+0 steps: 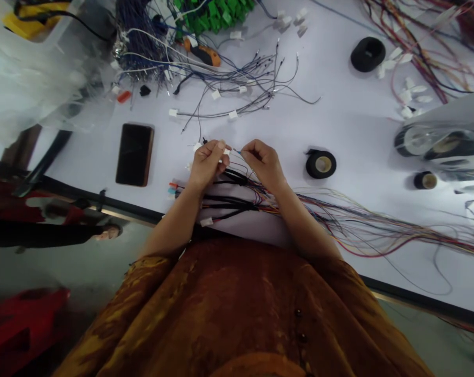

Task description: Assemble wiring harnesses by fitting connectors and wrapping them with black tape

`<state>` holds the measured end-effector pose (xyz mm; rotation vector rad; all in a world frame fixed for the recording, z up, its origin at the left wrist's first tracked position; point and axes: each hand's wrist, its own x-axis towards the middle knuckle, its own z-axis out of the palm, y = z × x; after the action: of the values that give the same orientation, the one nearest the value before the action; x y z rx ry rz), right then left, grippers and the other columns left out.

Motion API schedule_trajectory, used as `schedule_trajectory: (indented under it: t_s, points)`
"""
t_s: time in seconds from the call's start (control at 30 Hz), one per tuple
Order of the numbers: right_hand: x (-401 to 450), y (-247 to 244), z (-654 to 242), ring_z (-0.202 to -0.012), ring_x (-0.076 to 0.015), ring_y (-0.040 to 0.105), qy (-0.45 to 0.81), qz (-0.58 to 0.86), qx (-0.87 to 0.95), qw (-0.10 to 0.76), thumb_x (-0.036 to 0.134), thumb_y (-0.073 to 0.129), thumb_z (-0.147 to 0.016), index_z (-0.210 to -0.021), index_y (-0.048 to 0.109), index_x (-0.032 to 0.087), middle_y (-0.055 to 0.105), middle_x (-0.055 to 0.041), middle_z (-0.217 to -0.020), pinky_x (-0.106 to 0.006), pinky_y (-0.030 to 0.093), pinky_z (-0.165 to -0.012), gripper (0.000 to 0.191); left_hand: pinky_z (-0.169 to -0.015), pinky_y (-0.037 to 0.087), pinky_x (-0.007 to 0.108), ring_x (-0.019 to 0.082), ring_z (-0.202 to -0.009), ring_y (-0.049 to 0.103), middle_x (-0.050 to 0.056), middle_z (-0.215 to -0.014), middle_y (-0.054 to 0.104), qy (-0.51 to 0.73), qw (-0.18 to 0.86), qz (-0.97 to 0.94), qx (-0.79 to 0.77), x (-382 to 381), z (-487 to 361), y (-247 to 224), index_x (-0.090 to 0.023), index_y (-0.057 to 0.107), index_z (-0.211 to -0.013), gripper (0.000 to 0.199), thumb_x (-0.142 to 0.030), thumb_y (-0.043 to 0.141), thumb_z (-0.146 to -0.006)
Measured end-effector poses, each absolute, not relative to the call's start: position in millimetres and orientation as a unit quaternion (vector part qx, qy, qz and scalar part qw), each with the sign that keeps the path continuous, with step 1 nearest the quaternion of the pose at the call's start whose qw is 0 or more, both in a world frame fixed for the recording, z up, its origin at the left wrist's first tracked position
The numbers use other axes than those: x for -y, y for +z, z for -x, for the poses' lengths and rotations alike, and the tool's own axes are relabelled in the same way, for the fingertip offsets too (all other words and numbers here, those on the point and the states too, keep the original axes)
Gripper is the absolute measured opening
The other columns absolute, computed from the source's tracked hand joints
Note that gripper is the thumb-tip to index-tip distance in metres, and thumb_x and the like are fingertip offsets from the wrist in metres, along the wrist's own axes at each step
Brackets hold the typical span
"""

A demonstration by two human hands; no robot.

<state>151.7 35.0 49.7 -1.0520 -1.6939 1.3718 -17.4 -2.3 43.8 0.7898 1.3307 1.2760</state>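
My left hand is closed in a pinch around a small white connector. Opposite it, my right hand pinches a thin blue wire, whose tip points at the connector with a small gap between, as far as I can tell. Below both hands runs a wire harness, its bundles wrapped in black tape and its loose wires trailing to the right. A white plug and a small orange plug end its branches on the left.
A phone lies left of my hands, a roll of black tape to the right. Loose grey wires with white connectors spread ahead. Behind them are green connectors and an orange-black tool. Plastic bags cover the left.
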Motion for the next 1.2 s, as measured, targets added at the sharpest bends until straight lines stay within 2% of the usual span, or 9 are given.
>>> schedule_trajectory:
  t_s: [0.23,0.4,0.6,0.77,0.97,1.2]
  points:
    - [-33.7,48.1,-149.4,-0.062,-0.0095,0.040,0.509,0.425,0.671,0.332,0.025,0.061,-0.088,-0.077,0.057,0.019,0.050,0.0042,-0.066,-0.027,0.034,-0.061,0.013,-0.032,0.019,0.019,0.004,-0.035,0.037,-0.003,-0.049,0.054,0.544,0.530,-0.324,-0.564,2.0,14.6,40.9,-0.018,0.062,-0.071,0.049,-0.065,0.072,-0.080]
    - [-29.3,46.4,-147.2,-0.064,-0.0103,0.044,0.474,0.424,0.686,0.354,0.023,0.060,-0.089,-0.077,0.056,0.019,0.053,0.0031,-0.068,-0.028,0.038,-0.065,0.013,-0.033,0.020,0.021,0.004,-0.035,0.038,-0.003,-0.049,0.054,0.531,0.525,-0.330,-0.578,1.7,13.3,38.5,-0.019,0.061,-0.072,0.049,-0.066,0.071,-0.082]
    - [-19.3,39.7,-145.9,-0.074,-0.0148,0.050,0.381,0.421,0.727,0.385,0.023,0.054,-0.095,-0.079,0.054,0.023,0.056,-0.0012,-0.080,-0.031,0.045,-0.074,0.016,-0.034,0.021,0.019,0.005,-0.033,0.039,-0.004,-0.048,0.054,0.514,0.531,-0.337,-0.583,1.8,12.2,38.4,-0.020,0.062,-0.078,0.046,-0.065,0.068,-0.086]
    - [-15.7,34.7,-141.3,-0.078,-0.0181,0.052,0.317,0.416,0.776,0.352,0.028,0.047,-0.101,-0.080,0.055,0.024,0.055,-0.0044,-0.084,-0.034,0.047,-0.080,0.023,-0.032,0.019,0.019,0.005,-0.032,0.038,-0.004,-0.045,0.051,0.483,0.561,-0.322,-0.590,2.1,12.0,41.8,-0.020,0.057,-0.070,0.048,-0.063,0.067,-0.087]
    - [-14.4,29.4,-140.2,-0.078,-0.0177,0.052,0.357,0.414,0.751,0.372,0.032,0.047,-0.102,-0.084,0.056,0.024,0.056,-0.0043,-0.085,-0.035,0.047,-0.079,0.022,-0.030,0.016,0.019,0.004,-0.031,0.037,-0.003,-0.044,0.050,0.471,0.574,-0.317,-0.590,3.3,10.5,51.4,-0.019,0.051,-0.061,0.053,-0.063,0.068,-0.087]
    - [-11.5,22.7,-138.9,-0.077,-0.0176,0.050,0.377,0.418,0.723,0.401,0.037,0.049,-0.101,-0.081,0.055,0.024,0.056,-0.0033,-0.082,-0.035,0.046,-0.078,0.024,-0.032,0.022,0.017,0.005,-0.031,0.040,-0.003,-0.043,0.051,0.467,0.557,-0.339,-0.597,4.0,8.9,46.7,-0.019,0.052,-0.063,0.055,-0.067,0.067,-0.086]
